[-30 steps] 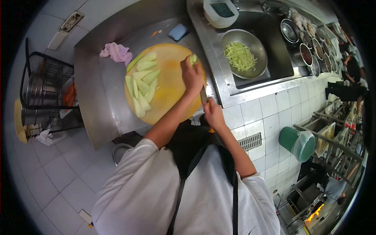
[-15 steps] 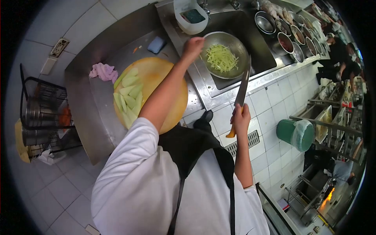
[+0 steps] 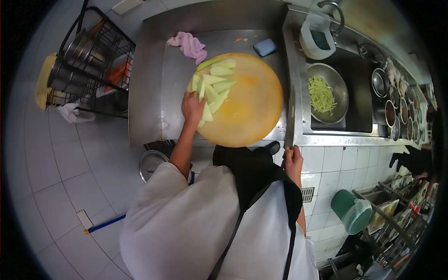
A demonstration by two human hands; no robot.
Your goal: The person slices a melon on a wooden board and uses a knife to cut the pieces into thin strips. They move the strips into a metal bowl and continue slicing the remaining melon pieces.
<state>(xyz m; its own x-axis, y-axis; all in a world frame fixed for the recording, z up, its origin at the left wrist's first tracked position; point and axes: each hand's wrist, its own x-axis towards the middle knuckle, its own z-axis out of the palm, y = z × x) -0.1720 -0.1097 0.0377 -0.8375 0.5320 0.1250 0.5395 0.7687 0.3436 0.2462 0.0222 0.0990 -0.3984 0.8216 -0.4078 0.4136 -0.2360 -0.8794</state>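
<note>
My left hand (image 3: 192,108) rests on the near left part of the pale green vegetable slices (image 3: 213,93), its fingertips bent over them. The slices lie in a loose pile on the left side of a round yellow cutting board (image 3: 254,105). In my right hand (image 3: 292,161) is the handle of a large knife (image 3: 291,121), its blade pointing away from me just right of the board. A metal bowl (image 3: 343,88) in the sink holds thin green strips (image 3: 321,94).
A pink cloth (image 3: 189,45) and a blue sponge (image 3: 265,47) lie behind the board. A white container (image 3: 318,37) stands by the faucet (image 3: 337,11). Metal bowls (image 3: 380,82) line the right. A wire rack (image 3: 105,60) holds pots at left; a green bin (image 3: 347,210) stands on the floor.
My left hand has moved from beside the metal bowl to the slices on the board. The knife has come in beside the board's right edge. The view has shifted left.
</note>
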